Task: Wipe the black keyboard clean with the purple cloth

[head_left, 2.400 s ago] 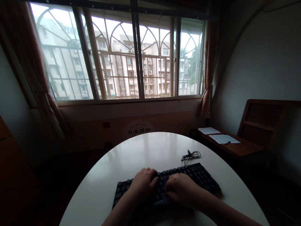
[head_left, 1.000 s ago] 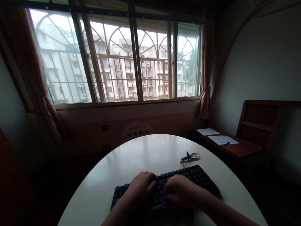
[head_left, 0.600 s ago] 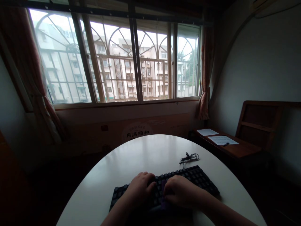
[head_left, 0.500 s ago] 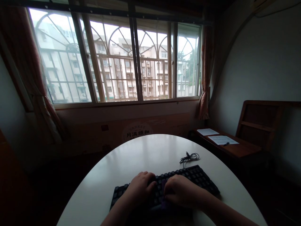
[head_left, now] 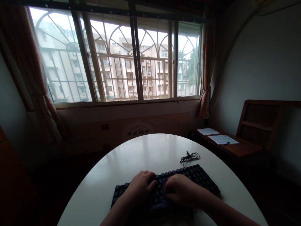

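Observation:
A black keyboard [head_left: 199, 177] lies at a slant on the round white table. My left hand [head_left: 141, 186] rests over its left half, fingers bent across the far edge and thumb out over the keys, holding it down. Close beside it, my right hand [head_left: 178, 188] is closed in a pinch on a purple strip [head_left: 164, 185] that lies across the middle keys. The strip looks like cloth, but it is too dark to be sure. My hands and forearms hide many of the keys and the near edge.
A bundled black cable [head_left: 190, 157] lies behind the keyboard on the white table [head_left: 150, 147]. At right, paper sheets [head_left: 223, 139] and a dark pen [head_left: 227, 143] rest on a wooden bench [head_left: 244, 149]. A barred window [head_left: 138, 62] and curtains [head_left: 44, 94] are ahead.
My right hand has shifted very slightly on the purple strip, and less of the strip's colour shows. My left hand and the keyboard keep their places.

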{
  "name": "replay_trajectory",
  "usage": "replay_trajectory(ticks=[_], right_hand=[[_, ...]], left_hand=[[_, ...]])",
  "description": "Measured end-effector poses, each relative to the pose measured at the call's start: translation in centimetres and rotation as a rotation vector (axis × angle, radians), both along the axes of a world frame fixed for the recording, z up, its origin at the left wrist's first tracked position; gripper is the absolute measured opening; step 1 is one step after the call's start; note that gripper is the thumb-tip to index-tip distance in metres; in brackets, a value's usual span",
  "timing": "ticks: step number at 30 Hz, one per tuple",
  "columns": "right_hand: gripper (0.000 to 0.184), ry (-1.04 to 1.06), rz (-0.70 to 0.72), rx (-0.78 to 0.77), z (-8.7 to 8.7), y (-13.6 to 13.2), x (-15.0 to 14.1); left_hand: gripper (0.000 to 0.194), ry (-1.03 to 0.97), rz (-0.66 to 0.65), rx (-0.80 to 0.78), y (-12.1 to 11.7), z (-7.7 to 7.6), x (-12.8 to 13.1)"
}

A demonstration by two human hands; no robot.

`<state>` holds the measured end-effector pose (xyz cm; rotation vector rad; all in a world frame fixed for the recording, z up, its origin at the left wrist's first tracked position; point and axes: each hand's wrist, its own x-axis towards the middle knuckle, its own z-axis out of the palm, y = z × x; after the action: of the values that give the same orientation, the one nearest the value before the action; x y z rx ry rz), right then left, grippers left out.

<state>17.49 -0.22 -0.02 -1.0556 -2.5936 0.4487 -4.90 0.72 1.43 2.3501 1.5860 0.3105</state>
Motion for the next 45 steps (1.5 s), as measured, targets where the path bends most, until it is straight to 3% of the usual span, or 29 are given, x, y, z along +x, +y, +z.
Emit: replay_trajectory(ticks=[18,45], right_hand=[[0.016,0.013,0.0,-0.001,-0.02,-0.04,-0.03],[0.013,0.038,0.049,0.055,-0.2,0.06,-0.02]], left_hand=[[0.036,-0.005,-0.021,0.019,0.24,-0.65,-0.31],[0.036,-0.004,-0.004,0.017,0.02,-0.14,-0.01]])
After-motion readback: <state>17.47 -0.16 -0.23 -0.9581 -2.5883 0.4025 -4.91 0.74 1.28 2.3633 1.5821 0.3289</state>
